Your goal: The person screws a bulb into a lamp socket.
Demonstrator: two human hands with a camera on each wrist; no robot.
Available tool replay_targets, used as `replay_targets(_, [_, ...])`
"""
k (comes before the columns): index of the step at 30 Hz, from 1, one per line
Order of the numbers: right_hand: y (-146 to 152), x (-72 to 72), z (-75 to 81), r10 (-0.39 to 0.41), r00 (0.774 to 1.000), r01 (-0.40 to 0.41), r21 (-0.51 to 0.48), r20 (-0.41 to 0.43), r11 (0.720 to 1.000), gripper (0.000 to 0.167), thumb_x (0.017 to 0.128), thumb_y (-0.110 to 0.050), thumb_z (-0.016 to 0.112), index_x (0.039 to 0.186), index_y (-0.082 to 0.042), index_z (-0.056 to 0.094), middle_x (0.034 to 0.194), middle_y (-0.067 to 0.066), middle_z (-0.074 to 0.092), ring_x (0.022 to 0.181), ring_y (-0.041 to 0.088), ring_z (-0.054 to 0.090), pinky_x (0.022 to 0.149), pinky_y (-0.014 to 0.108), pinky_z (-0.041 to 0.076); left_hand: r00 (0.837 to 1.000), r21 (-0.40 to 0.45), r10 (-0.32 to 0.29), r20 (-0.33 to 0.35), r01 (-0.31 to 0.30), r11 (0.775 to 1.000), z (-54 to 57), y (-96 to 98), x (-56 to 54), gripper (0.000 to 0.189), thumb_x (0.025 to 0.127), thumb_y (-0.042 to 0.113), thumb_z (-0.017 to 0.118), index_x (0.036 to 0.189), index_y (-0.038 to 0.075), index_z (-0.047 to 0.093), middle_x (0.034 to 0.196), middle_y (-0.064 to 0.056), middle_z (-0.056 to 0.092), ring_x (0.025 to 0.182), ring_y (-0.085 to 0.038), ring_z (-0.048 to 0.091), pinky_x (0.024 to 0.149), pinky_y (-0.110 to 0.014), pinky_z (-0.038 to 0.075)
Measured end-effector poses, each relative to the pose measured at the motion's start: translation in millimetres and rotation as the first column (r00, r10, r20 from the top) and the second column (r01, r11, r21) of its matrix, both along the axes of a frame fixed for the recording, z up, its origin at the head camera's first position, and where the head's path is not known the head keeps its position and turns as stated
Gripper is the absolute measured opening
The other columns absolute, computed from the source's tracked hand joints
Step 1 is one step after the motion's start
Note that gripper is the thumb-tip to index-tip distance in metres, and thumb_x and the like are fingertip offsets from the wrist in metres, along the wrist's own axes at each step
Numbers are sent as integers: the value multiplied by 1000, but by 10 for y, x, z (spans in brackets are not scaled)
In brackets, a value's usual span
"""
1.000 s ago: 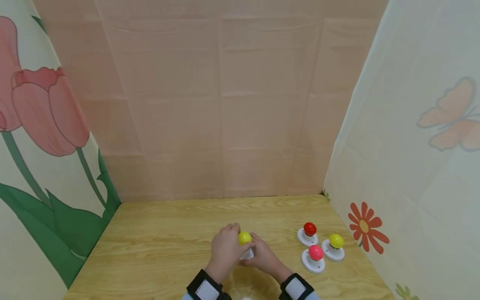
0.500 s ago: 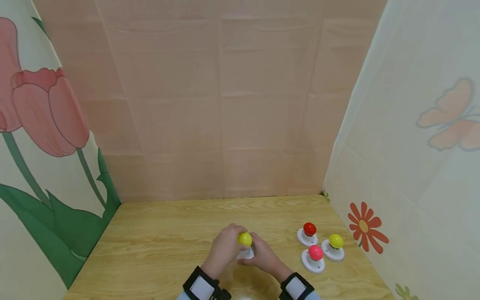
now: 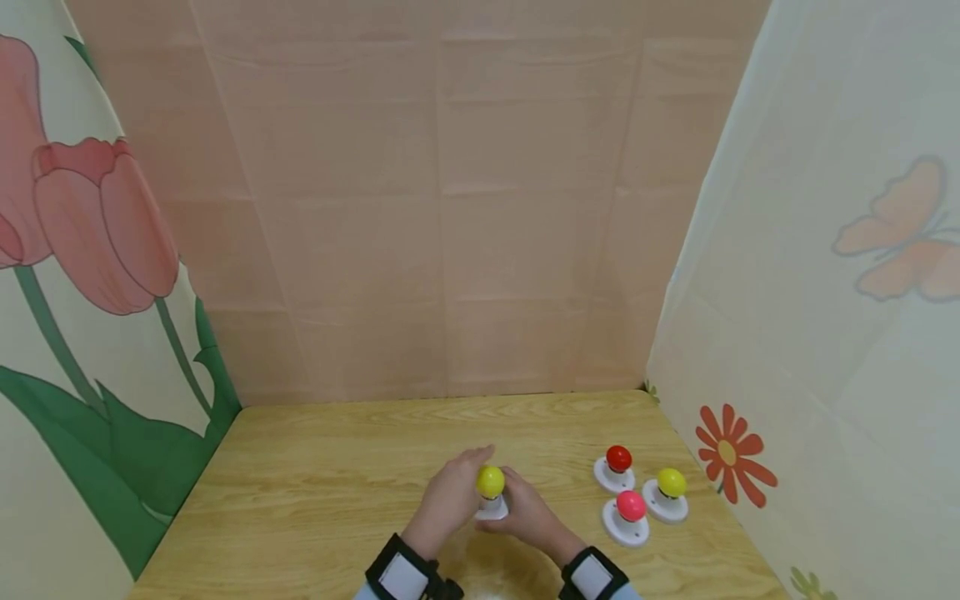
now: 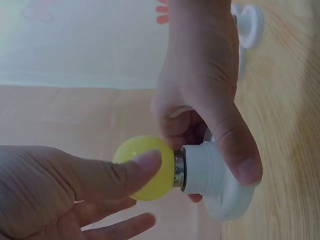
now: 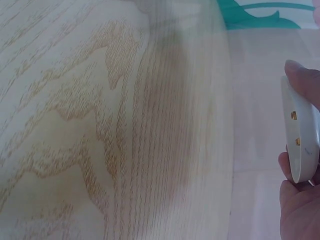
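Observation:
A yellow light bulb [image 4: 145, 175] sits in a white lamp holder [image 4: 202, 170], part of its metal screw cap showing at the socket mouth. My right hand [image 3: 527, 512] grips the holder's round base between thumb and fingers. In the right wrist view the underside of the base [image 5: 296, 130] shows small brass-coloured screws. The left hand [image 3: 450, 493] is at the bulb, its thumb lying across the yellow globe in the left wrist view. Its other fingers [image 4: 127, 227] are extended loosely, the lower ones apart from the globe.
On the wooden table [image 3: 337, 475], to the right, stand three more white holders with a red bulb [image 3: 618, 458], a yellow bulb [image 3: 672, 482] and a pink bulb [image 3: 631, 505]. A pink-brown backdrop [image 3: 450, 250] rises behind, with patterned sheets at both sides.
My left hand's fingers have loosened and straightened away from the bulb, uncovering more of it and the holder. The right hand keeps its grip on the base.

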State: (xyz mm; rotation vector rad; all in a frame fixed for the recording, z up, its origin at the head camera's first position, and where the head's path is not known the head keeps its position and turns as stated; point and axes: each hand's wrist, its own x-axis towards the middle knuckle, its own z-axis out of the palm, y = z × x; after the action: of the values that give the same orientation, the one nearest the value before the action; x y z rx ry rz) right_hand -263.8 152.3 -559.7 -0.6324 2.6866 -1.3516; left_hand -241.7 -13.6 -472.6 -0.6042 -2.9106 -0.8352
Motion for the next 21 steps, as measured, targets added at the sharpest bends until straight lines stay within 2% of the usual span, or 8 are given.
replay_targets(2, [0, -5, -4, 1, 1000, -1, -3, 9, 1000, 70, 72, -36, 84, 131, -13, 53, 125, 3, 57, 115, 22, 56, 98, 47, 45, 997, -19, 33, -63, -34, 999, -5, 13, 16, 72, 73, 18, 84, 137, 9, 52, 127, -14, 60, 110, -30, 61, 82, -42, 54])
replay_targets(4, [2, -4, -7, 5, 1000, -5, -6, 16, 1000, 70, 73, -36, 84, 131, -13, 53, 126, 3, 57, 116, 22, 55, 99, 47, 44, 986, -33, 83, -143, -89, 995, -10, 35, 37, 68, 78, 33, 80, 133, 5, 53, 118, -15, 61, 101, -28, 63, 76, -42, 54])
replay_targets(7, [4, 2, -7, 9, 1000, -8, -14, 16, 1000, 69, 73, -37, 84, 129, -14, 52, 126, 3, 57, 115, 21, 55, 97, 44, 46, 949, -78, 162, -271, -189, 979, -42, 76, 57, 67, 81, 55, 69, 122, 3, 58, 102, -11, 63, 86, -23, 63, 69, -38, 52])
replay_targets(9, [2, 8, -2, 16, 1000, -16, -15, -5, 1000, 68, 73, -38, 83, 129, -15, 53, 126, 2, 57, 114, 20, 55, 95, 42, 47, 929, -107, 190, -319, -234, 966, -74, 95, 60, 68, 80, 62, 66, 115, 3, 59, 95, -8, 64, 79, -20, 62, 65, -35, 51])
replay_targets(11, [-2, 11, 2, 24, 999, -25, -15, -35, 1000, 66, 73, -38, 83, 129, -17, 55, 125, 1, 57, 113, 19, 56, 94, 39, 48, 916, -141, 201, -346, -263, 954, -114, 105, 56, 71, 76, 68, 66, 109, 5, 60, 88, -4, 63, 74, -17, 61, 61, -31, 49])
replay_targets(13, [-6, 14, 3, 34, 997, -35, -13, -65, 999, 65, 72, -39, 83, 129, -19, 58, 124, 0, 57, 112, 19, 57, 93, 38, 49, 911, -165, 201, -360, -275, 947, -144, 108, 50, 71, 73, 69, 68, 104, 6, 61, 83, -2, 62, 70, -15, 59, 58, -30, 47])
replay_targets(21, [-14, 19, 4, 39, 997, -40, -14, -72, 999, 65, 72, -37, 83, 129, -21, 58, 124, 0, 57, 112, 19, 57, 93, 37, 49, 903, -185, 180, -391, -268, 945, -174, 97, 46, 64, 73, 64, 72, 102, 7, 62, 83, -2, 64, 69, -15, 61, 58, -28, 48])
